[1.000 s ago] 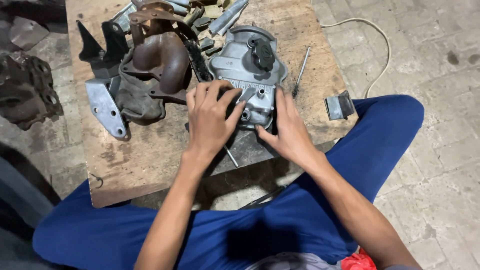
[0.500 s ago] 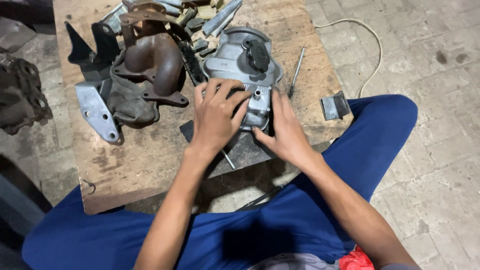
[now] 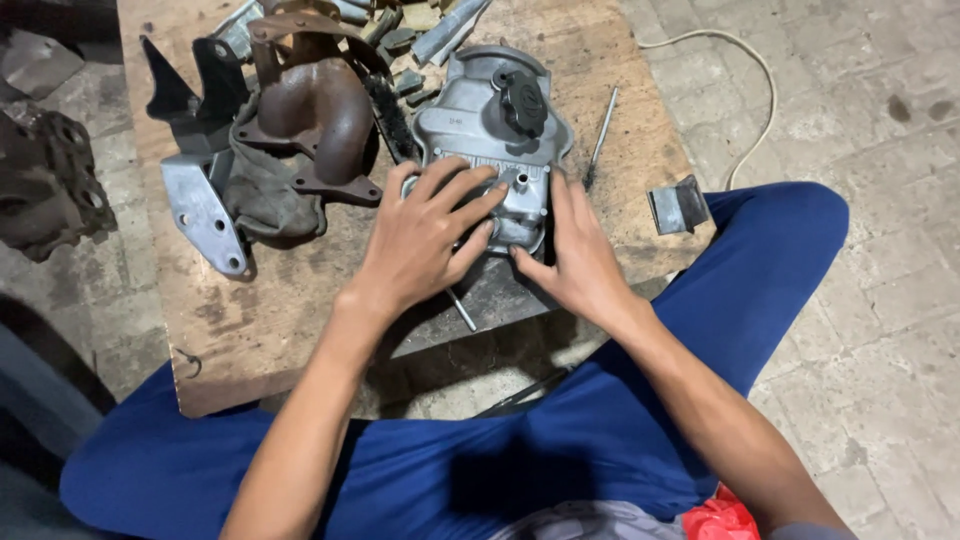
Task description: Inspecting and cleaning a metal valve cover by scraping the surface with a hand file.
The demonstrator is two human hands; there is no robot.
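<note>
In the head view, the cover was seen lying on the board, near its front edge. The left hand was laid spread on the cover's near end; the right hand was pressed flat, fingers together, against its right side. Bare board was left at front-left.

The engine cover is dull silver-grey cast metal with dark smudges, and its round filler cap is black. To the left, the curved pipe casting is rust-brown. The flat bracket at near left is pale silver-grey; the brackets beyond it are black. The wooden board is light brown with dark grey stains. The trousers are plain bright blue. The cable at far right is off-white, on grey paving stones.
</note>
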